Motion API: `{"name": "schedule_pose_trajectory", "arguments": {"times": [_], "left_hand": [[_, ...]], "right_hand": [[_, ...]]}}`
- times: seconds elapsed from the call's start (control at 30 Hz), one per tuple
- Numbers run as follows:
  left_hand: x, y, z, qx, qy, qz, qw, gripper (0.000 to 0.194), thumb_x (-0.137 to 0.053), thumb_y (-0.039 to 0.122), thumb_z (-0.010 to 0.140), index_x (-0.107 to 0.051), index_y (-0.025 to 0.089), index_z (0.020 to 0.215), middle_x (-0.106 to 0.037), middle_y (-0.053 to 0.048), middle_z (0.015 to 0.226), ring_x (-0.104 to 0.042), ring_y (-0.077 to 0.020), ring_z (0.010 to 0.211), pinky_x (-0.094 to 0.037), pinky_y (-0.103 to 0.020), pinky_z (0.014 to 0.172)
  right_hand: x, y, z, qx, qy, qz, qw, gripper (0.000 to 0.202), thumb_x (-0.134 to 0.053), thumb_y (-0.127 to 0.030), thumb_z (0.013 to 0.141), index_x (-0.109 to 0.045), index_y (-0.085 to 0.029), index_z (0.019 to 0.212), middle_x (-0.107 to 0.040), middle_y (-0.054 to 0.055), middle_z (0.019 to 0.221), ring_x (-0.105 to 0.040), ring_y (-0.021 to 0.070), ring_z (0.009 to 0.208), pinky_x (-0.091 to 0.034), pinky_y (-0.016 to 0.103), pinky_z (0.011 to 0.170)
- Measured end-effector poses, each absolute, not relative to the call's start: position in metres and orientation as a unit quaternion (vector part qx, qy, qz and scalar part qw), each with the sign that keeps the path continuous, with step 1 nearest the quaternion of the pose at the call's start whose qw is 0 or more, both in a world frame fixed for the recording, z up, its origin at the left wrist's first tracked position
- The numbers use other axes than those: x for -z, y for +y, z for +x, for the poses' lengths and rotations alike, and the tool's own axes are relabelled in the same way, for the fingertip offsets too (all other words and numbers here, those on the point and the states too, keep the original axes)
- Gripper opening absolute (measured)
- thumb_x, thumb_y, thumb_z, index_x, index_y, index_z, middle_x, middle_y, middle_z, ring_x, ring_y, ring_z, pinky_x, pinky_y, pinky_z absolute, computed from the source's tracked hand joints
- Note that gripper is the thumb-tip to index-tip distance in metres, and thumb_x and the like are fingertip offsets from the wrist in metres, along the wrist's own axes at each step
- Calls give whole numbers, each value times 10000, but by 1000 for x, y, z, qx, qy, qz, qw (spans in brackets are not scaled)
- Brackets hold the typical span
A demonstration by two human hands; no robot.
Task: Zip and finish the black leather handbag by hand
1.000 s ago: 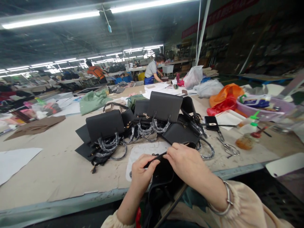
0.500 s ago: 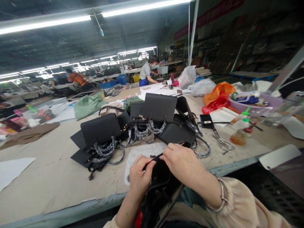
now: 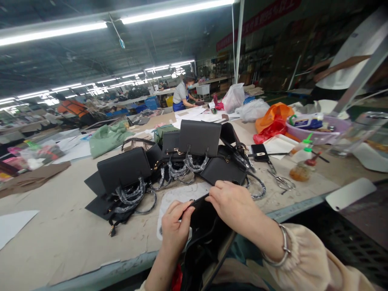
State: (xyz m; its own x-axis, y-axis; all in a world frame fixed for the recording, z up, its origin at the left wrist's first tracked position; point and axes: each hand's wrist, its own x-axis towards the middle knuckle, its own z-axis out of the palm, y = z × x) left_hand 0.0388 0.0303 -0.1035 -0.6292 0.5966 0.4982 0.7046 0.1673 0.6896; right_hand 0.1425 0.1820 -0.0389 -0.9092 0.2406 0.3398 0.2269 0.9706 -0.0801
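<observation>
Closest in, both hands work on a black handbag point(image 3: 209, 238) that hangs over the near edge of the workbench point(image 3: 60, 238) and down toward the person's lap. The left hand point(image 3: 175, 226) is curled, its fingers pinching the bag's thin upper edge from the left, while the right hand point(image 3: 235, 206), a metal bangle point(image 3: 280, 252) on its wrist, lies over the same edge with fingers bent down onto it, gripping it just beside the left. Under the bag's top, a pale sheet point(image 3: 182, 196) lies flat on the bench. Just beyond sits a cluster of finished black handbags point(image 3: 124, 171), some upright and some lying flat, their handles wound in clear plastic wrap point(image 3: 133, 192). To the right of the cluster lie scissors point(image 3: 281, 182), a black phone point(image 3: 260, 152), and small squeeze bottles with green caps point(image 3: 303, 151). Farther right stand a lilac plastic basin point(image 3: 318, 135) and orange and red plastic bags point(image 3: 274, 121). To the left, a green cloth bundle point(image 3: 107, 137) rests on the bench. At the far end, a person in a grey top point(image 3: 182, 95) bends over another table under long strip lights point(image 3: 57, 30).
</observation>
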Motion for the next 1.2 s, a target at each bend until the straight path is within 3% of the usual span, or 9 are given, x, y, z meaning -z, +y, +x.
{"name": "schedule_pose_trajectory", "arguments": {"times": [0.8,1.03,1.2], "left_hand": [[96,34,40,477,-768,-427,40,138,-538,250,825,-652,174,811,-588,-12,713,-553,-143,700,-437,-252,637],[99,37,40,485,-762,-426,59,123,-551,245,814,-642,165,792,-577,-6,690,-546,-135,681,-431,-243,627],[103,35,39,490,-764,-416,58,151,-549,270,818,-654,161,825,-600,-21,728,-561,-143,710,-453,-255,651]], "right_hand": [[38,183,142,-33,-978,-143,151,170,-542,-258,858,-594,-190,711,-579,27,751,-538,152,723,-318,270,597],[36,188,139,-49,-976,-152,146,92,-576,-271,840,-584,-214,911,-583,18,843,-556,146,764,-327,241,579],[39,193,136,-54,-985,-105,129,184,-501,-275,885,-620,-212,759,-572,7,770,-548,132,701,-304,247,560]]}}
